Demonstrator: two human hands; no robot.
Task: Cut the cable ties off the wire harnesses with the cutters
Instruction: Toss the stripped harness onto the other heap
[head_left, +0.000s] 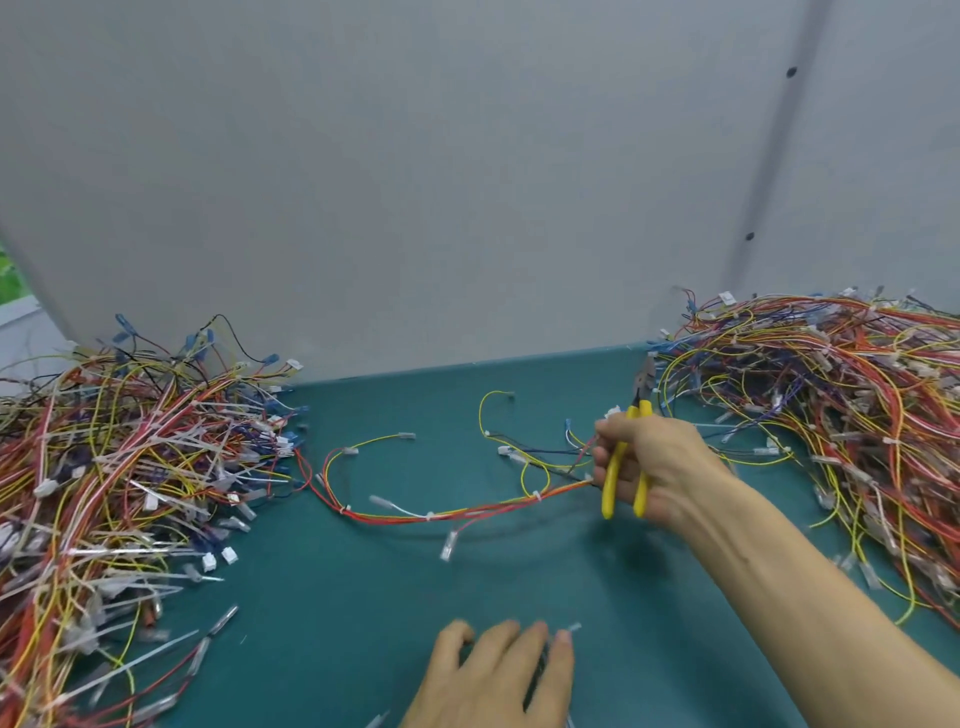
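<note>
One wire harness (441, 512) of red, yellow and orange wires lies stretched across the green mat, with small white cable ties along it. My right hand (654, 462) grips the yellow-handled cutters (626, 457), jaws pointing up and away, and also pinches the harness's right end. My left hand (498, 675) rests flat on the mat near the front edge, fingers straight, holding nothing.
A big heap of harnesses with long white tie tails (119, 493) fills the left side. Another heap of harnesses (831, 415) fills the right. A grey wall panel (467, 182) stands behind the green mat (363, 597).
</note>
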